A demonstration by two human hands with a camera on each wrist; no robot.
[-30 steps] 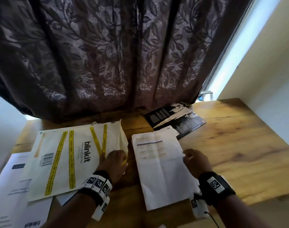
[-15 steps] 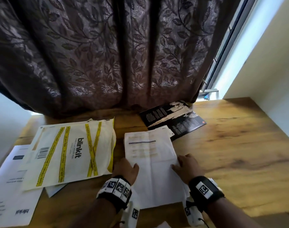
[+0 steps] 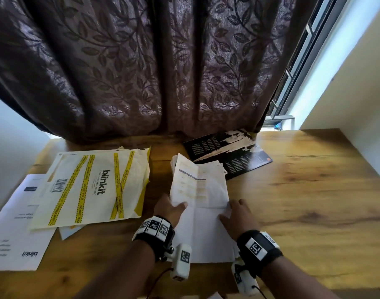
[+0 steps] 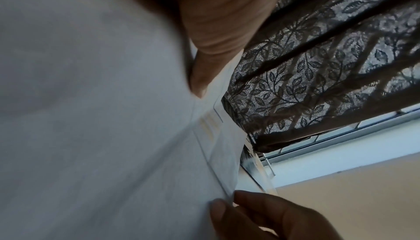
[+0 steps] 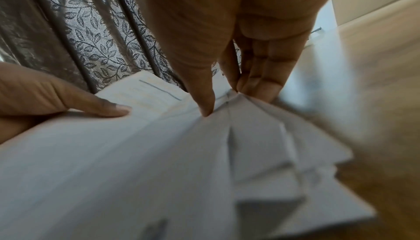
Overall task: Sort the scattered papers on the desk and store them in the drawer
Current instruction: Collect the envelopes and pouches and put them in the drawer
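Note:
A stack of white folded papers lies mid-desk, its far end raised off the wood. My left hand pinches the stack's left edge, thumb on top. My right hand pinches the right edge, thumb on the sheet and fingers behind it. The right wrist view shows the papers fanned out under my right thumb, with my left thumb lying on them. The left wrist view is filled by the top sheet. A white blinkit envelope with yellow tape lies to the left, over other white sheets. No drawer is in view.
A black brochure lies behind the stack, partly under it. A dark leaf-patterned curtain hangs along the back of the wooden desk. A wall bounds the desk on the right.
My left hand left the blinkit envelope and took the stack's left edge. My right hand moved from the top of the sheet to a pinch on its edge. The stack's far end has lifted.

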